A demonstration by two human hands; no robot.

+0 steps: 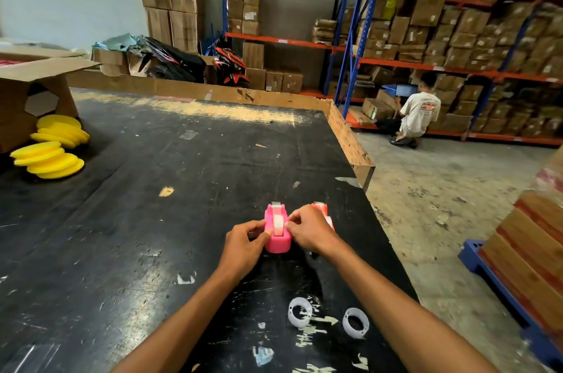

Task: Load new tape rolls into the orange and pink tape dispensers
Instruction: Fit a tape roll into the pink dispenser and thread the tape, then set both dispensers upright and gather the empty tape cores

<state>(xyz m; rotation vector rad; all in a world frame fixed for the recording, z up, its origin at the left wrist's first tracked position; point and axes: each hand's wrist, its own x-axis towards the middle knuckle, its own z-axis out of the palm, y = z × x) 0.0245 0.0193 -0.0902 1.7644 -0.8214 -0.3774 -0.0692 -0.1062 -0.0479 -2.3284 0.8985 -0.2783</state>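
The pink tape dispenser (276, 243) stands on the black table (152, 220) with a tape roll (277, 222) seated in its slot. My left hand (245, 240) grips the dispenser's left side with its fingers against the roll. On the right side my right hand (309, 231) pinches the roll and dispenser. The orange dispenser (320, 209) stands just behind my right hand, mostly hidden by it. Two empty white tape cores (300, 311) (355, 322) lie on the table near me.
Stacked yellow foam discs (50, 145) and an open cardboard box (27, 92) sit at the table's left. A cardboard wall (347, 135) lines the far and right table edges. Shelves of boxes and a crouching person (419, 114) are beyond. A blue pallet with cartons (530, 260) stands at right.
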